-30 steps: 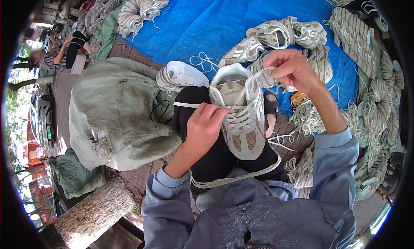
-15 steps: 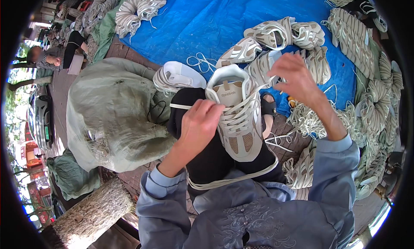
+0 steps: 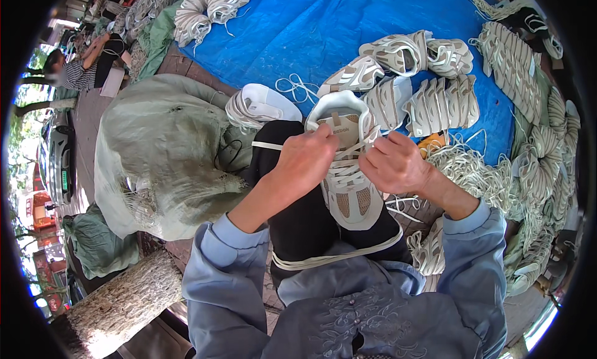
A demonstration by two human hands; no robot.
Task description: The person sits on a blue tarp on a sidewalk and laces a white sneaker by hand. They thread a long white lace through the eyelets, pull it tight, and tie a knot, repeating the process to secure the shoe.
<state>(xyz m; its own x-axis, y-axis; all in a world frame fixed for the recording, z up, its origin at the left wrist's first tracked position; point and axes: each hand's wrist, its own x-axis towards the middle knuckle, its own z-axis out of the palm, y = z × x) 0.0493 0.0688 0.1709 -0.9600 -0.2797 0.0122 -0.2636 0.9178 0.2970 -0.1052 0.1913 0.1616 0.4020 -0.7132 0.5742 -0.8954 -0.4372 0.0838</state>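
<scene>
The shoe (image 3: 356, 211), beige and white, rested on the person's black trousers (image 3: 301, 231), with its toe toward the body and its opening away. In the opening a tongue (image 3: 341, 124) stood between the two white collar sides. The left hand (image 3: 309, 155) was at the left side of the shoe's opening, and its grip was closed on the lace (image 3: 348, 172). The right hand (image 3: 395, 164) was at the right side, just beside the eyelets, also gripping the lace; the tips of its fingers were hidden.

To the left of the knees stood a large, bulging grey-green sack (image 3: 165, 154); what it contained could not be seen. A smaller dark green bag (image 3: 102, 244) was behind it, its contents also hidden. Between the sack and the shoe was another shoe (image 3: 264, 104) with a white inside. More shoes (image 3: 441, 107) lay on a blue sheet (image 3: 298, 36), and near the right hand was a tangled heap of pale laces (image 3: 476, 175).
</scene>
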